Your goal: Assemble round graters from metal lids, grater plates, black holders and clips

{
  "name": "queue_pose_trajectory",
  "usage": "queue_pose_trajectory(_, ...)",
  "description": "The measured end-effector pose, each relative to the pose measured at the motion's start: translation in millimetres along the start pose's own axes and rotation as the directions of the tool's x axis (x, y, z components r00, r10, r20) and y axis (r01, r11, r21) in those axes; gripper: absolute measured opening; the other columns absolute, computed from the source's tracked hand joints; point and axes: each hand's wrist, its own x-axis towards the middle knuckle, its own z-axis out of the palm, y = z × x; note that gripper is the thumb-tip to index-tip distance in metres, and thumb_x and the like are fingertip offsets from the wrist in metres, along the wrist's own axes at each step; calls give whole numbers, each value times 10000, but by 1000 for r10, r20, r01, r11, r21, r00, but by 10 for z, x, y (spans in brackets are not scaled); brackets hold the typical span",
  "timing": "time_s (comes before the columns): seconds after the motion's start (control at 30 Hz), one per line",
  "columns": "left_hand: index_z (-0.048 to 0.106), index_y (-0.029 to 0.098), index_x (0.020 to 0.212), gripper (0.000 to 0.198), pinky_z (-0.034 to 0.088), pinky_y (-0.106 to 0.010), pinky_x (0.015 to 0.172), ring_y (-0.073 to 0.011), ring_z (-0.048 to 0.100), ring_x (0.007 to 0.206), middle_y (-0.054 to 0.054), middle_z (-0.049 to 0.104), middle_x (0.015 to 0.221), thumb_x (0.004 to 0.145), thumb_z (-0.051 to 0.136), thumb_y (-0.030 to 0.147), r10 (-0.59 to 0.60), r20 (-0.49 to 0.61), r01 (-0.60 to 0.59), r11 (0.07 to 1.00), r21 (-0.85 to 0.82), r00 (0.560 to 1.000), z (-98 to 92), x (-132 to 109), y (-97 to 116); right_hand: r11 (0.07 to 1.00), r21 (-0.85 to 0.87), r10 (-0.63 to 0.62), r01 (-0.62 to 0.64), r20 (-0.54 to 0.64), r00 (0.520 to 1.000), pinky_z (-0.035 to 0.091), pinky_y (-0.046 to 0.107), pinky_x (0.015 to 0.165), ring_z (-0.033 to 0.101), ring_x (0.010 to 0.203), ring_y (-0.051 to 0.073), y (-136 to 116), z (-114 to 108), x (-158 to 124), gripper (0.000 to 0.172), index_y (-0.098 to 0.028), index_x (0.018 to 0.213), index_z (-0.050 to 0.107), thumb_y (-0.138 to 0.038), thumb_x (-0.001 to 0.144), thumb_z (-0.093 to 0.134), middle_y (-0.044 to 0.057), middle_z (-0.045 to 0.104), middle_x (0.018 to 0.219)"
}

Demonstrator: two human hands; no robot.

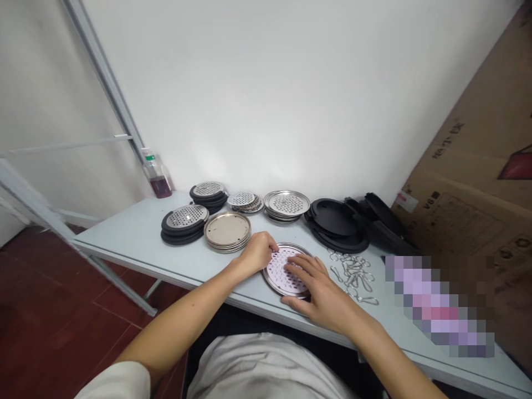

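Observation:
A round metal plate (277, 290) lies near the table's front edge, with a pale lilac perforated disc (282, 271) inside its raised rim. At the upper left of the disc, my left hand (256, 255) is closed, its curled fingers pinching at the edge. My right hand (316, 282) is spread over the right side, fingertips on the holes and thumb by the near rim. That hand covers part of the disc and rim. Just right of it lies a loose pile of wire clips (355, 271).
Behind the plate stand stacks of metal plates (228, 228), perforated plates (287, 203), small perforated discs (243, 199) and black round holders (185, 219). Black round parts (336, 219) lie at right. A bottle of dark red liquid (160, 183) stands at back left; a cardboard box (465, 199) borders the right.

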Motion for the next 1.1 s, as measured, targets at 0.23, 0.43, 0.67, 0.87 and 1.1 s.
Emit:
queue_pose_trajectory(0.23,785,159,778,322,547,-306,845,-191,699,846,-62,752,880,747,548,-56,23,-27,-23,1000,2,999,19,-11,-10,1000,-3,13,-13,-8,1000,286,588,1164,372,1407,350,-7,5,10,614,-219,1373,546,-515,848,662,142,514,1457)
queue_pose_trajectory(0.43,769,154,831,288,539,-326,868,-203,696,881,-70,757,898,778,561,-39,26,-62,-27,1000,-11,998,-26,-65,62,1000,-10,26,-26,-15,1000,235,606,1186,331,1442,343,34,51,-13,695,-209,1442,455,-529,855,644,146,455,1511)
queue_pose_trajectory(0.67,623,142,1236,338,506,-402,987,-237,656,1076,-121,693,1192,900,582,144,15,-122,-20,999,-46,992,-87,-273,136,996,-51,66,-71,-88,994,169,630,1194,231,1489,349,45,30,-109,894,-272,1524,304,-546,780,717,136,317,1595)
queue_pose_trajectory(0.87,270,222,1541,1020,306,-503,1187,-335,333,1445,-153,352,1567,722,798,526,184,126,-173,980,-96,975,-239,-655,99,972,-27,229,-232,-82,970,79,640,1200,238,1484,361,112,-144,-162,1057,-300,1557,205,-651,707,725,113,387,1565)
queue_pose_trajectory(1.1,355,241,1512,940,303,-463,1197,-312,353,1438,-140,386,1551,733,779,554,148,123,-140,987,-76,981,-225,-737,20,967,92,240,-236,-41,970,110,598,1210,390,1412,333,95,-278,-161,1001,-299,1541,244,-568,725,757,118,462,1511)
